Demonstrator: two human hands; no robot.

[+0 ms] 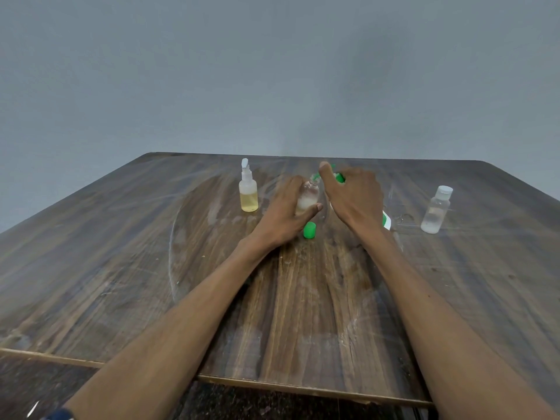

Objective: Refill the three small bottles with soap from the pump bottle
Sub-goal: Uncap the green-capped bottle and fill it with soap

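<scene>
Green cap (309, 231) lies off while the left hand (286, 212) grips the middle small bottle (308, 197) and the right hand (353, 195) holds the pump bottle (385, 221) over it, so refilling seems midway.

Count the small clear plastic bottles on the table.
3: yellow-liquid small clear plastic bottle at left, one gripped by the left hand mid-table, white-capped one at right.

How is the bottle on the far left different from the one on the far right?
The left bottle holds yellowish liquid; the right bottle looks clear. The left bottle has a narrow spray-type top, the right bottle a flat white cap. Both are small, see-through, upright on the table and untouched by either hand.
</scene>
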